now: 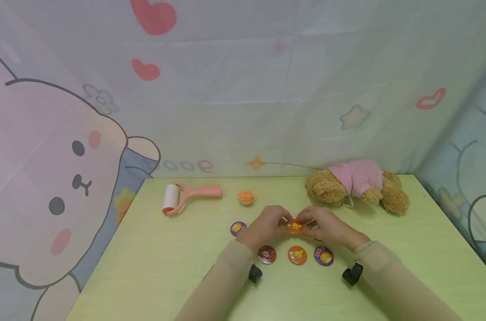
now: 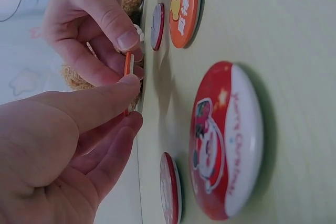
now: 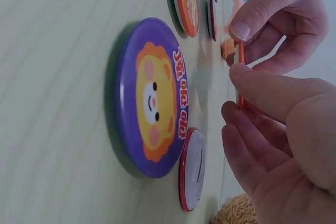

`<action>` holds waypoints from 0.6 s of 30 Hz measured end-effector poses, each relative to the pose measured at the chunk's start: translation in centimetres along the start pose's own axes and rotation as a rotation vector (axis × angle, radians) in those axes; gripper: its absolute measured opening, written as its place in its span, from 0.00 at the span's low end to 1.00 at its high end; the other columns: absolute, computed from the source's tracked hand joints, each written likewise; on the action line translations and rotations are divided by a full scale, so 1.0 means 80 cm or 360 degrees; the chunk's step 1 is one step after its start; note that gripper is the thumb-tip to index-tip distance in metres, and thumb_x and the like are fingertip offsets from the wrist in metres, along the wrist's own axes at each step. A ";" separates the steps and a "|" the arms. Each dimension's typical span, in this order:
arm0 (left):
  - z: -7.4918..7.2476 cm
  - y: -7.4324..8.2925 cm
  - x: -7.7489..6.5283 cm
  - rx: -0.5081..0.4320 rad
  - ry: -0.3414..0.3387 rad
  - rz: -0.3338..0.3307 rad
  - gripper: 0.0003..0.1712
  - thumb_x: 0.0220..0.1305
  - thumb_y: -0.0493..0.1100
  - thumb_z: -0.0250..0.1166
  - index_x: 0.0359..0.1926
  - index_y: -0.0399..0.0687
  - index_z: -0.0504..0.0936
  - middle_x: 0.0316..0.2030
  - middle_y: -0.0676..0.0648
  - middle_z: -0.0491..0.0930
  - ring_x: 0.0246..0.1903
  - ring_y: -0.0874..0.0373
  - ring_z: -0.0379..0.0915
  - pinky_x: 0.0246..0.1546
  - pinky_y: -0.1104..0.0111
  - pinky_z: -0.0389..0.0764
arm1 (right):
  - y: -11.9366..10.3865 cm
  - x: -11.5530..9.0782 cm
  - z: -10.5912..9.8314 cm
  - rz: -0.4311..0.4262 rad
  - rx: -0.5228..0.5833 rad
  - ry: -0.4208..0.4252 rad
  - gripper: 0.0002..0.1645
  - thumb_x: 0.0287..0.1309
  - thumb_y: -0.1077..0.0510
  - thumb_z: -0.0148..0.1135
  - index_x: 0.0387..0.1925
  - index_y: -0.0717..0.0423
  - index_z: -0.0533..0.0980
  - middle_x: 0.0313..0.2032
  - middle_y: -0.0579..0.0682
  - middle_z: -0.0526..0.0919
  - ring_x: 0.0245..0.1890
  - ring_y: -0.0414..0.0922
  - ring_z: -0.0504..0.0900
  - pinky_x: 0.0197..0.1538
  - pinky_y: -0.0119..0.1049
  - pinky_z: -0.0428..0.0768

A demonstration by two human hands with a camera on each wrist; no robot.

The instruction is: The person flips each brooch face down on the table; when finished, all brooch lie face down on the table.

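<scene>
Between both hands an orange round badge (image 1: 294,226) with a yellow thumbs-up is held up on edge above the table. My left hand (image 1: 267,226) pinches one side of it, thumb against fingers, and my right hand (image 1: 327,225) pinches the other. In the wrist views the badge (image 2: 129,64) shows nearly edge-on. Close in front of the hands lie a red badge (image 1: 267,254), a second orange badge (image 1: 297,255) and a purple lion badge (image 1: 324,256). A pale-faced badge with a red rim (image 3: 193,171) lies by my right hand, mostly hidden in the head view.
Left of my left hand, another purple badge (image 1: 238,228) is partly covered. Farther back are a pink-handled roller (image 1: 198,191), a small orange crumpled piece (image 1: 246,198) and a teddy bear in a pink top (image 1: 357,180). A printed curtain (image 1: 234,102) hangs behind the table.
</scene>
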State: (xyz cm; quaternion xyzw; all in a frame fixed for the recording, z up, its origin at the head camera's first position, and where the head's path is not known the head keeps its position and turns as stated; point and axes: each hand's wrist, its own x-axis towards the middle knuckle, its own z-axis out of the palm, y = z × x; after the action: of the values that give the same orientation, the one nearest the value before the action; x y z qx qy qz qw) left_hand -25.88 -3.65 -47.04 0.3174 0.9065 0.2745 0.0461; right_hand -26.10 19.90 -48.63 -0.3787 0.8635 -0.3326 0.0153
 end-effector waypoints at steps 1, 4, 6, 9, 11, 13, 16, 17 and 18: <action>-0.001 0.000 0.000 0.0010 0.0005 0.0013 0.13 0.62 0.40 0.78 0.47 0.43 0.89 0.45 0.49 0.87 0.45 0.57 0.85 0.47 0.77 0.81 | 0.000 0.000 0.000 -0.0005 0.0007 -0.0001 0.14 0.63 0.59 0.76 0.49 0.55 0.87 0.49 0.49 0.86 0.46 0.45 0.86 0.46 0.39 0.89; -0.002 -0.001 0.000 0.0046 0.0011 0.0059 0.10 0.63 0.41 0.78 0.43 0.43 0.91 0.42 0.49 0.88 0.44 0.57 0.83 0.46 0.76 0.80 | 0.001 0.000 0.000 -0.0001 0.0032 0.0008 0.13 0.62 0.60 0.76 0.48 0.54 0.88 0.49 0.49 0.86 0.47 0.45 0.86 0.46 0.39 0.89; -0.002 -0.001 0.000 0.0058 0.0005 0.0081 0.08 0.64 0.42 0.77 0.42 0.43 0.91 0.41 0.49 0.89 0.43 0.57 0.82 0.46 0.76 0.80 | 0.003 -0.001 0.000 -0.0012 0.0047 0.0007 0.12 0.62 0.60 0.76 0.48 0.54 0.88 0.50 0.49 0.86 0.47 0.46 0.86 0.47 0.39 0.89; -0.003 -0.002 -0.001 0.0068 0.0002 0.0116 0.06 0.65 0.41 0.76 0.41 0.44 0.92 0.41 0.50 0.89 0.42 0.59 0.81 0.45 0.76 0.80 | 0.005 -0.001 0.000 -0.0020 0.0067 -0.0003 0.11 0.63 0.61 0.74 0.48 0.53 0.88 0.50 0.49 0.86 0.48 0.47 0.86 0.48 0.39 0.89; -0.003 -0.002 -0.001 0.0072 0.0006 0.0137 0.06 0.66 0.41 0.76 0.41 0.44 0.92 0.41 0.49 0.89 0.42 0.59 0.81 0.45 0.76 0.80 | 0.006 -0.001 0.001 -0.0022 0.0079 -0.0008 0.11 0.64 0.62 0.73 0.48 0.53 0.88 0.49 0.49 0.86 0.48 0.48 0.86 0.48 0.40 0.89; -0.003 -0.003 -0.001 0.0072 0.0017 0.0160 0.07 0.66 0.40 0.76 0.42 0.43 0.92 0.41 0.49 0.90 0.42 0.59 0.82 0.45 0.76 0.80 | 0.006 -0.001 0.001 -0.0021 0.0087 -0.0010 0.10 0.65 0.63 0.72 0.48 0.53 0.88 0.49 0.49 0.86 0.49 0.48 0.86 0.49 0.40 0.89; -0.001 -0.005 -0.001 0.0067 0.0039 0.0186 0.07 0.65 0.40 0.76 0.42 0.42 0.92 0.41 0.48 0.90 0.43 0.58 0.83 0.47 0.75 0.81 | 0.006 -0.002 0.001 -0.0023 0.0087 -0.0003 0.10 0.65 0.64 0.72 0.47 0.52 0.88 0.49 0.49 0.86 0.48 0.48 0.86 0.49 0.40 0.89; -0.001 -0.006 -0.001 0.0062 0.0046 0.0192 0.07 0.65 0.40 0.76 0.43 0.42 0.92 0.41 0.48 0.90 0.43 0.58 0.83 0.48 0.74 0.81 | 0.006 -0.002 0.001 -0.0025 0.0081 0.0000 0.10 0.65 0.64 0.72 0.46 0.52 0.88 0.48 0.49 0.86 0.48 0.48 0.86 0.49 0.40 0.89; 0.000 -0.007 -0.001 0.0055 0.0055 0.0198 0.07 0.65 0.40 0.76 0.43 0.42 0.92 0.41 0.48 0.90 0.43 0.58 0.83 0.48 0.74 0.81 | 0.006 -0.002 0.001 -0.0025 0.0076 0.0005 0.10 0.65 0.64 0.72 0.46 0.51 0.88 0.48 0.49 0.87 0.48 0.48 0.86 0.49 0.40 0.89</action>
State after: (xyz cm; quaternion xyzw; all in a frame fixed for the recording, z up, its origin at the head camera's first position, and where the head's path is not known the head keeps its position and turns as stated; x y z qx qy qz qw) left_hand -26.08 -4.07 -47.31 0.3692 0.8903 0.2666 0.0079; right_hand -26.26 20.23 -49.00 -0.3846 0.8523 -0.3538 0.0203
